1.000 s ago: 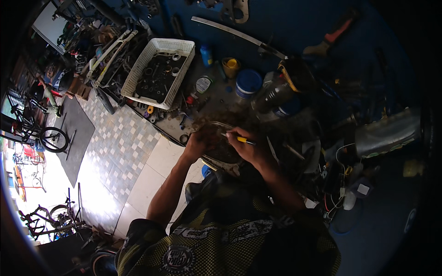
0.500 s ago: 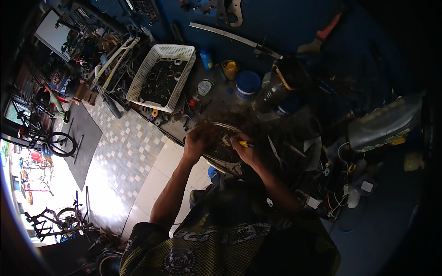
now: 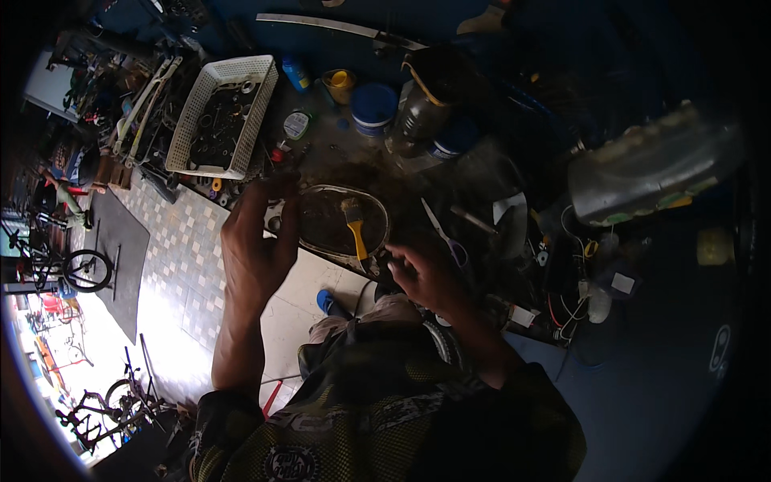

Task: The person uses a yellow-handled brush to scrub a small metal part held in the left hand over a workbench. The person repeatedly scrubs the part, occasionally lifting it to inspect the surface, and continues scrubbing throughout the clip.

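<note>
An oval pan (image 3: 385,210) with a pale rim and dark inside sits at the bench's front edge. A paintbrush (image 3: 357,234) with a yellow handle lies in it, bristles inward, handle across the near rim. My left hand (image 3: 255,237) is raised at the pan's left side, thumb and fingers curled toward each other. Its fingertips are dark, and whatever they hold cannot be made out. Just right of the pan, my right hand (image 3: 422,273) is empty, fingers loosely bent and apart. Scissors (image 3: 444,231) with purplish handles lie beyond it.
A white perforated basket (image 3: 182,132) of small metal parts stands at the back left. Behind the pan are a blue tub (image 3: 374,108), a yellow cup (image 3: 340,84) and a dark container (image 3: 419,112). A large clear plastic bottle (image 3: 642,177) and cables lie to the right.
My right hand has let go of the paintbrush, which now lies in the pan, and has drawn back right. My left hand has moved out of the pan to the left. The view has shifted.
</note>
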The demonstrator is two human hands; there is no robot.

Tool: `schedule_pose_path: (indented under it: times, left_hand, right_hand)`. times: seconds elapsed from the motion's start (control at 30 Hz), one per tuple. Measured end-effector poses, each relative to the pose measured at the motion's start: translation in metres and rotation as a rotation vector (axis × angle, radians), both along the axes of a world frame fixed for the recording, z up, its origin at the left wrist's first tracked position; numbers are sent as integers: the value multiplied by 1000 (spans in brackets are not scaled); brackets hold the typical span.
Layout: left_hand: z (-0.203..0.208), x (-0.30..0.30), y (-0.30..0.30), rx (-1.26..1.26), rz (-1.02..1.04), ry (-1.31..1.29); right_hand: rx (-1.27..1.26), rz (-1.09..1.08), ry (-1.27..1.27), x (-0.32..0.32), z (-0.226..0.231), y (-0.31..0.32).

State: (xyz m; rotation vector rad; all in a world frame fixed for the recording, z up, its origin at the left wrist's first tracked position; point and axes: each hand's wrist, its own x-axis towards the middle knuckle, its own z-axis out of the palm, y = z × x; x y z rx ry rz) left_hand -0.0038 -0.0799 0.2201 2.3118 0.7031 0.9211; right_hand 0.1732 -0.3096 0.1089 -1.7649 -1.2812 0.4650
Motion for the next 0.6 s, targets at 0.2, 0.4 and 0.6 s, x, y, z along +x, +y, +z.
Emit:
schedule_pose_path:
  times: [0.2,0.4,0.6]
  left_hand:
    - [-123,19,17,-57,-226,185]
    - [-137,-38,57,-162,-14,-24]
    - [-140,-174,75,-806,116,-201]
  right_hand:
    - [-222,-165,483,-81,-13,-95]
    - [-942,-27,37,-133,-103,-182]
    - [-581,-829,80,-141,-233,-178]
